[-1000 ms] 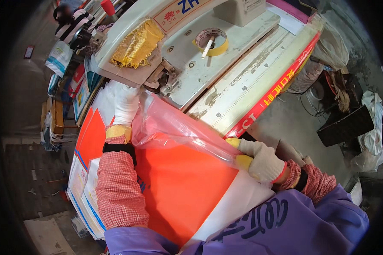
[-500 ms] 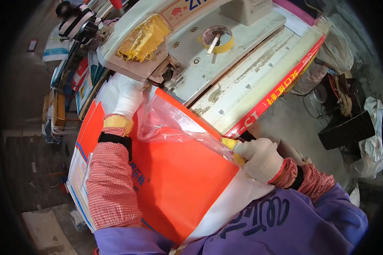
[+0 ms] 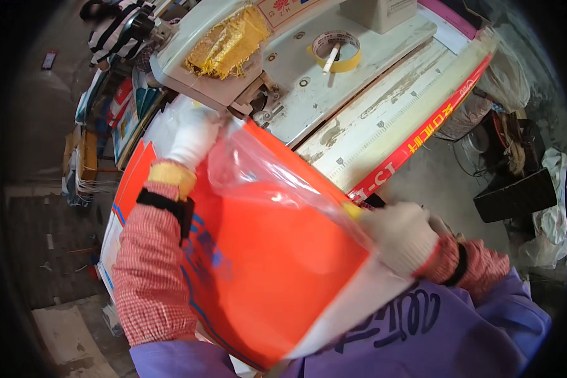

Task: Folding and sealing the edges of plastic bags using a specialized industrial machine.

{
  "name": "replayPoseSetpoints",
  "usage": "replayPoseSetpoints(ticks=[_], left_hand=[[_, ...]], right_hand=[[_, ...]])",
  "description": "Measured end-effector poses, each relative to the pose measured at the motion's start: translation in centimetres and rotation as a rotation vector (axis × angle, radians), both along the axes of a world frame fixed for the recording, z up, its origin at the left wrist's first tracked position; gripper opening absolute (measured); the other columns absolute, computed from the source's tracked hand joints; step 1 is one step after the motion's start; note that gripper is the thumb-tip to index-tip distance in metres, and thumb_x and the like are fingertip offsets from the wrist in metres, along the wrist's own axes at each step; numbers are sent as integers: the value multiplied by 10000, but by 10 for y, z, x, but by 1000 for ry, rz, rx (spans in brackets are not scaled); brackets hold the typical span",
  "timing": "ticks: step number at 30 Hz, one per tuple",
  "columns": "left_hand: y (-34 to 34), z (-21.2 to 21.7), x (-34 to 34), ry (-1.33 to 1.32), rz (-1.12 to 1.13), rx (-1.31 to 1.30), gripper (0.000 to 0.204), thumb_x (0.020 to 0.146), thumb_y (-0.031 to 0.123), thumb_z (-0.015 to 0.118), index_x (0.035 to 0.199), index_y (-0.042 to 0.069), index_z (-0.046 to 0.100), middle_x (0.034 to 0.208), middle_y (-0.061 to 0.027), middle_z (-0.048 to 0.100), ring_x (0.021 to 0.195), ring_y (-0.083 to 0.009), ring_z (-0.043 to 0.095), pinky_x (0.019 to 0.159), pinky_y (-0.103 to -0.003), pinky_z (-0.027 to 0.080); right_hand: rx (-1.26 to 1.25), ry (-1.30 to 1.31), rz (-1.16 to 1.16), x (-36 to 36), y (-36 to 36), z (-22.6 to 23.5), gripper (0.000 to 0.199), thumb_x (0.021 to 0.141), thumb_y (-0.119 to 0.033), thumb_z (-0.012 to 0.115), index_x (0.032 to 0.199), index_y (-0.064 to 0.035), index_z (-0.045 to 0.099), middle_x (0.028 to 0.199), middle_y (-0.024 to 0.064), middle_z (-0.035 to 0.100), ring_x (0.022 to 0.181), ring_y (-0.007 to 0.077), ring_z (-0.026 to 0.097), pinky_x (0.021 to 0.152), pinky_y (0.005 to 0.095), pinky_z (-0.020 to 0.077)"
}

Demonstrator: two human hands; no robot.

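While a stack of printed sacks lies at the far left, the left hand, gloved in white, is closed on the upper corner of an orange bag with a clear plastic liner, close to the sewing machine. The bag slants across the person's lap. A tape roll sits on the machine. The right hand grips the bag's lower edge, fingers curled.

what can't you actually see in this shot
- Head view: left hand fingertips, hidden behind the clear plastic bag.
- Head view: right hand grip on the orange sheet, fingers curled out of sight.
- Head view: sheet's lower corner, covered by the purple apron.
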State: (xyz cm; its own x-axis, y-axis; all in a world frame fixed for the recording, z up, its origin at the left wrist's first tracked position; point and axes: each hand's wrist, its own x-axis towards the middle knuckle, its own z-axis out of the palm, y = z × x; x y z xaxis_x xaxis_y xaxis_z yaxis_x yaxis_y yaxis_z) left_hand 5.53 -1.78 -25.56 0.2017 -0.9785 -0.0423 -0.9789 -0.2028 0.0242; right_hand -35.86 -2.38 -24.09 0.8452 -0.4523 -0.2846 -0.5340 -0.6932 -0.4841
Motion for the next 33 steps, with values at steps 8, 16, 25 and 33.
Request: replayPoseSetpoints(ticks=[8, 16, 25, 33], left_hand=[[-65, 68, 112, -310, 22, -320, 279, 859, 252, 515, 967, 45, 669, 1003, -209, 667, 981, -382, 624, 821, -454, 499], [13, 132, -106, -229, -68, 203, 180, 790, 179, 604, 849, 12, 634, 816, -173, 639, 802, -388, 598, 707, -444, 480], [6, 169, -274, 212, -562, 1031, 280, 785, 332, 668, 878, 91, 561, 641, -120, 576, 611, -323, 601, 575, -429, 471], [30, 257, -279, 39, -698, 1394, 277, 823, 168, 553, 1054, 45, 644, 764, -73, 650, 684, -220, 644, 604, -358, 513]], right_hand=[[-123, -201, 27, 170, -41, -31, 164, 858, -112, 502, 894, -13, 628, 651, 172, 626, 596, 325, 639, 506, 444, 495], [-215, -128, 528, 179, -89, -9, 292, 787, -189, 528, 999, -53, 675, 866, 160, 689, 829, 336, 669, 695, 446, 523], [257, -21, 484, 215, -126, -20, 311, 749, -299, 708, 949, -62, 704, 929, 55, 691, 817, 213, 624, 709, 368, 489], [46, -126, 609, 228, -114, -32, 343, 702, -312, 697, 952, -77, 712, 911, 102, 698, 814, 286, 651, 691, 422, 508]])
